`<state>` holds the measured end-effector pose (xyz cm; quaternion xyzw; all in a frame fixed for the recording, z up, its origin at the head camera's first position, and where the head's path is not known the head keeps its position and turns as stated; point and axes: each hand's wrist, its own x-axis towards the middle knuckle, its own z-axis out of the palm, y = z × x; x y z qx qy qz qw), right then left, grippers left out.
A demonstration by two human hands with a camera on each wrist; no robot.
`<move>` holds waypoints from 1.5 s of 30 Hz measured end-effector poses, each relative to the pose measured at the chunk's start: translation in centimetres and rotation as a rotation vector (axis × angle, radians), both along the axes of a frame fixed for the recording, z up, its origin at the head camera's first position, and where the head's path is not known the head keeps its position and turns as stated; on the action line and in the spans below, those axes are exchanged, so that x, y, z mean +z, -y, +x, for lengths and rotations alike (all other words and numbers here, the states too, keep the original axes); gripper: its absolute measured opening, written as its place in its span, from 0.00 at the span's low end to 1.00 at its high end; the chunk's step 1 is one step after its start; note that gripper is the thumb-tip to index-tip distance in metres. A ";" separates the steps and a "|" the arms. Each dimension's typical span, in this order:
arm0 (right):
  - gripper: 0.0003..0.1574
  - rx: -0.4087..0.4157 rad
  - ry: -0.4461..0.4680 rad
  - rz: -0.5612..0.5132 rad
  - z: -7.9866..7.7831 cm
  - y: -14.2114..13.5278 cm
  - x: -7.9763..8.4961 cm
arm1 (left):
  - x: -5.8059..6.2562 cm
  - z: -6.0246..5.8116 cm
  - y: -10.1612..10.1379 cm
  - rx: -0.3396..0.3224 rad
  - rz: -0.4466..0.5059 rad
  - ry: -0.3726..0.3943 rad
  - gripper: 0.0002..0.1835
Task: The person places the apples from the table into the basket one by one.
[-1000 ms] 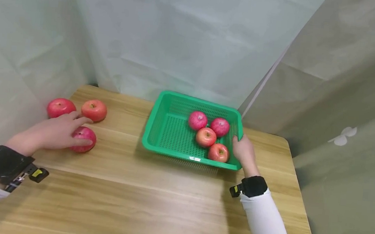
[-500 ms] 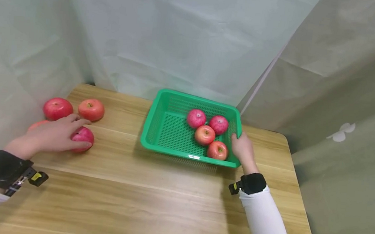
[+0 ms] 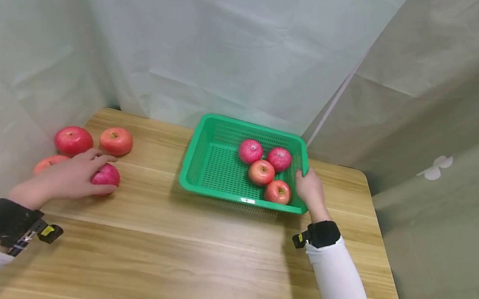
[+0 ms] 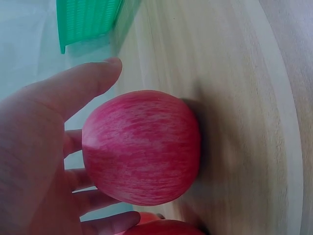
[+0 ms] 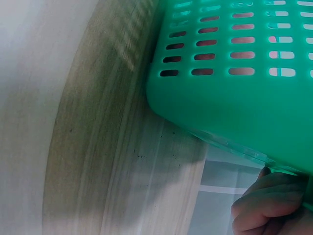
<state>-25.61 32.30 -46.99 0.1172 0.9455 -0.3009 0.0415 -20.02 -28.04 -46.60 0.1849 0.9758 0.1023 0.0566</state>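
Note:
On the left of the table, my left hand (image 3: 70,172) reaches over a pink-red apple (image 3: 108,176), its thumb and fingers spread around the fruit. In the left wrist view a gap shows between the thumb (image 4: 93,81) and that apple (image 4: 144,147), while the fingers lie behind it. Beside this hand lie a red apple (image 3: 73,140), an orange-red apple (image 3: 116,140) and another one (image 3: 49,163) partly covered by the hand. My right hand (image 3: 310,191) grips the right rim of a green plastic basket (image 3: 214,195), thumb over the edge. Several apples (image 3: 261,173) sit in the basket's right half.
The wooden table (image 3: 161,256) runs up to pale hanging sheets (image 3: 231,49) at the back and sides. In the right wrist view the slotted basket wall (image 5: 215,98) fills the upper right, close over the table surface.
My left hand has shifted slightly toward me at the pink-red apple, uncovering part of an orange-red apple behind it. The view has moved a little; my right hand keeps its grip on the basket.

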 end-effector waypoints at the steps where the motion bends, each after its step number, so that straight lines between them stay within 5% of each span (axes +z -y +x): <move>1: 0.37 0.001 0.001 -0.001 -0.1 0.0 0.0 | 0.0 -0.1 0.0 0.002 -0.002 0.001 0.46; 13: 0.36 0.002 0.002 -0.019 -0.1 -0.3 0.1 | -1.4 -0.4 -0.6 -0.060 0.049 -0.056 0.46; 45: 0.39 -0.016 -0.011 -0.028 0.0 0.2 -0.4 | -2.9 -0.4 -0.5 -0.036 0.075 -0.052 0.41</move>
